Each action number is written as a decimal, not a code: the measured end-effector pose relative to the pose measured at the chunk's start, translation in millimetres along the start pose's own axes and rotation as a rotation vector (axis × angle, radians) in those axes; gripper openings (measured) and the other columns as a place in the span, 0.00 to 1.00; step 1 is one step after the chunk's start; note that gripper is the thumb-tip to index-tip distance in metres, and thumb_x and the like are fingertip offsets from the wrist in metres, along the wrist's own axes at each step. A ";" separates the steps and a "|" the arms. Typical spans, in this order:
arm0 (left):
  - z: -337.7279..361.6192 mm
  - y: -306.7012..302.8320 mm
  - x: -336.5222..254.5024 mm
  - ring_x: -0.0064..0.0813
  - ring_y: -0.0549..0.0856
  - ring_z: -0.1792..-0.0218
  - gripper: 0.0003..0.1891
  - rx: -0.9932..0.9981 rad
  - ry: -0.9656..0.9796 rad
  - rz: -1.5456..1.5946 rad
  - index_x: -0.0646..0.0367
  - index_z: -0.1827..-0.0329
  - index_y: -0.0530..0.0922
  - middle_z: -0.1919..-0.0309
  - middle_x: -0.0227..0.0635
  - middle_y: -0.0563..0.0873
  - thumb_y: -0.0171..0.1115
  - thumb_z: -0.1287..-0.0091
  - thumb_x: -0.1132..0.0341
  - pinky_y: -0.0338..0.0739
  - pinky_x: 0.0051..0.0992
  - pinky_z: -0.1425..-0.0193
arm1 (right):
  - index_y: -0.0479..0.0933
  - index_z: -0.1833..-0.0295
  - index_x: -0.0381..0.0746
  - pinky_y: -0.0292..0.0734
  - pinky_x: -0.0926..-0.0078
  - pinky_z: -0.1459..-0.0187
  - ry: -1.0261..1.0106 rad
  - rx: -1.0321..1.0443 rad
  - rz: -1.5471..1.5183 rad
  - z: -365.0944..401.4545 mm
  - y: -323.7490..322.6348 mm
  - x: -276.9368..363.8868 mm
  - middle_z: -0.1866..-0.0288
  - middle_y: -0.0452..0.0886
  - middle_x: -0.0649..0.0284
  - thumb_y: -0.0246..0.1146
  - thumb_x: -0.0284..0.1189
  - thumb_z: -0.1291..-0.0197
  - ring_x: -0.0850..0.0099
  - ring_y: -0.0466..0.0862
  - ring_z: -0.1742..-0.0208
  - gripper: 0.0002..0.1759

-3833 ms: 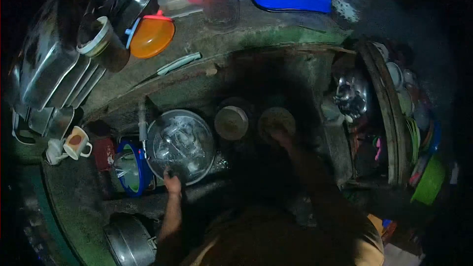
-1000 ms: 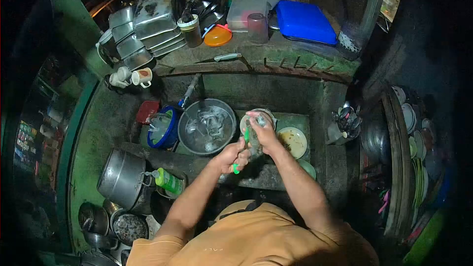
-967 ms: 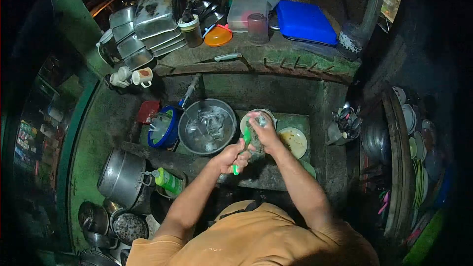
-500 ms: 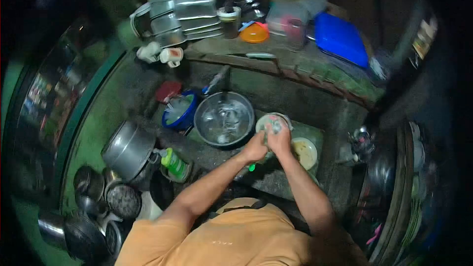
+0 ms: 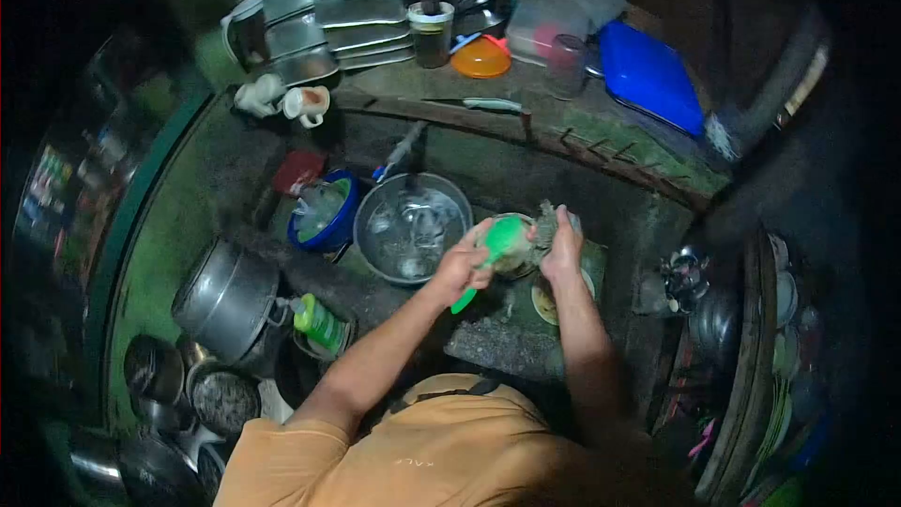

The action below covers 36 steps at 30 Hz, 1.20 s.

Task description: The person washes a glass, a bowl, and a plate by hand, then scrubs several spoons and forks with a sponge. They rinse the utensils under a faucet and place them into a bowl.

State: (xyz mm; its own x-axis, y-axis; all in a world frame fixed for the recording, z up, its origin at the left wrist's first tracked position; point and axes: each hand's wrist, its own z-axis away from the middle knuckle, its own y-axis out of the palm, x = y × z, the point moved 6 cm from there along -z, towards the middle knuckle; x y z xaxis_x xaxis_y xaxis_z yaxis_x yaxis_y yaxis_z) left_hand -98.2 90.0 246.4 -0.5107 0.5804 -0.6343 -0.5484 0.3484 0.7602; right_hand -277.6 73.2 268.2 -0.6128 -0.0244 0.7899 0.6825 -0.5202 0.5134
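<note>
We see a bright green utensil point(image 5: 495, 239) in the left hand point(image 5: 462, 268) and a dull grey clump point(image 5: 547, 222) in the right hand point(image 5: 563, 249). The shirt point(image 5: 422, 455) is plain orange. The basin point(image 5: 362, 230) is silvery steel, and the bowl point(image 5: 319, 244) beside it is blue-rimmed. The bottle point(image 5: 317, 321) is yellow-green, the lid point(image 5: 649, 77) deep blue and the funnel point(image 5: 480, 57) orange. The tabletop point(image 5: 178, 216) is worn green paint. The white mug point(image 5: 305, 103) bears a reddish patch.

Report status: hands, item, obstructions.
Left hand grips green plastic spoon. Right hand holds scrub pad against it. Steel basin alongside, not blocking.
</note>
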 end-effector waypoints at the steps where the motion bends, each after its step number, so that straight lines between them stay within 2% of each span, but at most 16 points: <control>1: -5.6 -5.7 -5.2 0.16 0.65 0.82 0.28 -0.099 -0.003 0.128 0.39 0.26 0.54 0.71 0.29 0.71 0.50 0.27 0.61 0.58 0.16 0.83 | 0.74 0.58 0.42 0.75 0.64 0.57 0.150 -0.058 -0.191 8.6 6.4 0.5 0.63 0.79 0.61 0.58 0.39 0.37 0.64 0.79 0.60 0.12; 3: -9.0 -18.0 -8.7 0.14 0.64 0.84 0.20 0.014 -0.052 0.452 0.46 0.34 0.64 0.70 0.28 0.72 0.50 0.27 0.55 0.58 0.15 0.86 | 0.71 0.53 0.43 0.71 0.60 0.46 0.266 0.332 -0.375 2.9 16.6 -26.1 0.57 0.77 0.58 0.58 0.35 0.40 0.59 0.78 0.53 0.12; 5: -10.6 -19.4 -8.1 0.13 0.64 0.84 0.19 -0.012 -0.124 0.415 0.49 0.39 0.66 0.70 0.29 0.72 0.49 0.27 0.51 0.58 0.15 0.87 | 0.70 0.50 0.39 0.71 0.59 0.45 -0.058 0.238 -0.121 21.5 33.5 -30.9 0.54 0.77 0.54 0.60 0.31 0.44 0.57 0.77 0.50 0.16; 8: -5.2 -20.2 4.4 0.14 0.65 0.85 0.23 -0.153 -0.293 -0.044 0.53 0.53 0.70 0.74 0.28 0.72 0.44 0.29 0.42 0.60 0.16 0.87 | 0.66 0.44 0.34 0.71 0.58 0.45 -0.798 0.296 1.015 49.2 71.1 -17.4 0.50 0.75 0.42 0.65 0.26 0.49 0.50 0.76 0.47 0.26; 11: -4.3 -4.5 -12.9 0.15 0.65 0.85 0.25 -0.261 -0.222 -0.215 0.53 0.55 0.70 0.77 0.27 0.71 0.41 0.29 0.38 0.60 0.16 0.87 | 0.68 0.45 0.34 0.71 0.56 0.46 -0.636 0.252 1.025 47.2 73.2 0.2 0.50 0.75 0.40 0.66 0.25 0.49 0.46 0.74 0.46 0.25; 13: -3.3 -5.1 -23.4 0.15 0.64 0.86 0.27 -0.255 -0.173 -0.308 0.53 0.56 0.71 0.78 0.26 0.71 0.39 0.30 0.37 0.59 0.17 0.87 | 0.72 0.47 0.35 0.72 0.55 0.49 -0.756 0.291 1.063 36.1 72.3 0.4 0.52 0.76 0.42 0.66 0.25 0.50 0.44 0.75 0.48 0.22; 15: -5.7 -0.8 -25.5 0.16 0.66 0.82 0.27 -0.201 -0.239 -0.140 0.53 0.59 0.71 0.78 0.26 0.70 0.37 0.29 0.37 0.59 0.16 0.85 | 0.71 0.46 0.34 0.74 0.52 0.55 -1.077 0.337 1.251 50.4 75.8 -3.4 0.56 0.77 0.41 0.67 0.28 0.51 0.42 0.78 0.55 0.25; 16: -6.0 -4.4 -28.7 0.16 0.65 0.84 0.31 -0.334 -0.278 -0.181 0.55 0.65 0.70 0.78 0.26 0.69 0.34 0.30 0.35 0.57 0.16 0.85 | 0.73 0.50 0.36 0.75 0.54 0.58 -1.213 0.389 1.260 65.9 80.7 -5.9 0.59 0.77 0.43 0.66 0.28 0.51 0.43 0.78 0.59 0.21; 19: 2.7 0.4 -8.2 0.15 0.63 0.85 0.33 -0.145 -0.425 -0.295 0.56 0.69 0.69 0.79 0.25 0.68 0.32 0.31 0.32 0.55 0.17 0.86 | 0.73 0.51 0.37 0.76 0.56 0.60 -0.976 0.404 1.302 49.0 68.0 -0.4 0.60 0.75 0.45 0.66 0.28 0.51 0.45 0.78 0.61 0.20; 21: 3.7 5.7 2.3 0.15 0.63 0.87 0.33 -0.251 -0.389 -0.303 0.56 0.65 0.69 0.79 0.27 0.69 0.30 0.31 0.32 0.55 0.16 0.88 | 0.71 0.55 0.38 0.77 0.53 0.61 -0.948 0.283 1.384 47.5 61.2 12.9 0.62 0.75 0.47 0.67 0.30 0.50 0.46 0.80 0.59 0.18; 24: 2.2 9.0 6.0 0.14 0.63 0.87 0.32 -0.257 -0.308 -0.349 0.54 0.61 0.68 0.79 0.27 0.69 0.31 0.32 0.31 0.56 0.15 0.88 | 0.71 0.53 0.42 0.77 0.49 0.64 -0.823 0.491 1.535 65.4 55.5 -9.9 0.62 0.76 0.48 0.62 0.34 0.44 0.45 0.81 0.63 0.15; 28: 2.8 24.2 21.6 0.15 0.63 0.88 0.33 -0.313 -0.350 -0.310 0.54 0.65 0.67 0.82 0.27 0.68 0.33 0.34 0.29 0.56 0.16 0.88 | 0.72 0.53 0.45 0.77 0.47 0.64 -0.680 0.309 1.542 47.7 38.2 3.6 0.62 0.78 0.44 0.57 0.37 0.40 0.45 0.81 0.64 0.12; 29: 1.1 24.9 21.2 0.15 0.63 0.88 0.33 -0.314 -0.344 -0.312 0.54 0.65 0.67 0.82 0.27 0.68 0.33 0.34 0.29 0.56 0.16 0.88 | 0.72 0.52 0.44 0.77 0.48 0.64 -0.801 0.376 1.562 61.2 41.9 -7.5 0.60 0.79 0.45 0.57 0.37 0.40 0.45 0.81 0.65 0.13; 31: 0.8 16.6 28.3 0.15 0.63 0.88 0.34 -0.326 -0.395 -0.409 0.54 0.67 0.66 0.82 0.26 0.67 0.33 0.35 0.28 0.55 0.17 0.88 | 0.73 0.51 0.44 0.77 0.47 0.62 -0.676 0.399 1.588 54.5 30.7 -8.7 0.59 0.79 0.46 0.57 0.36 0.41 0.45 0.81 0.62 0.13; 32: -2.0 6.1 41.6 0.16 0.62 0.88 0.34 -0.186 -0.444 -0.408 0.54 0.67 0.66 0.82 0.26 0.66 0.32 0.35 0.28 0.55 0.17 0.88 | 0.73 0.51 0.44 0.76 0.46 0.61 -0.731 0.339 1.514 45.3 21.0 0.4 0.59 0.79 0.46 0.57 0.35 0.41 0.45 0.81 0.60 0.14; 36: -2.0 24.7 43.6 0.17 0.60 0.89 0.37 -0.294 -0.410 -0.366 0.55 0.76 0.66 0.86 0.26 0.63 0.28 0.35 0.27 0.53 0.18 0.88 | 0.72 0.51 0.42 0.75 0.46 0.60 -0.738 0.315 1.487 52.2 18.9 -0.9 0.60 0.78 0.45 0.58 0.34 0.43 0.44 0.79 0.57 0.15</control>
State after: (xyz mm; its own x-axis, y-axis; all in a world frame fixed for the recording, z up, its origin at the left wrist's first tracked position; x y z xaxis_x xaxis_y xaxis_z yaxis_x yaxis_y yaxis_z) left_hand -135.4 122.4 237.2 0.0090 0.7174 -0.6966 -0.8289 0.3950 0.3962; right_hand -243.4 108.0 294.6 0.8290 0.1213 0.5460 0.5584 -0.2350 -0.7956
